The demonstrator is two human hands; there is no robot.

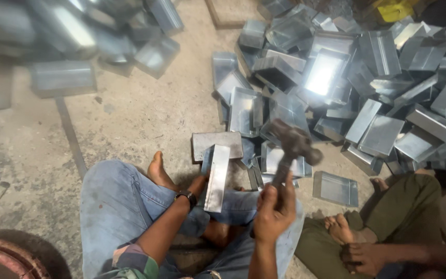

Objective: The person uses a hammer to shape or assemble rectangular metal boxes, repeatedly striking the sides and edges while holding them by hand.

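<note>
I sit on a concrete floor with my knees bent, in blue jeans. My right hand (273, 212) grips the handle of a hammer (295, 142), whose blurred head is raised above the floor. My left hand (198, 186), with a watch on the wrist, is mostly hidden behind a folded sheet-metal piece (217, 178) and holds it upright on edge. That piece rests against a flat steel block (217, 140) on the floor by my bare foot (159, 170).
A big heap of folded sheet-metal trays (347, 88) fills the right and far side. More trays (78, 41) lie blurred at the upper left. One single tray (335, 188) lies by another person's legs in green trousers (388, 222) at the right. A rusty round rim (6, 258) is at lower left.
</note>
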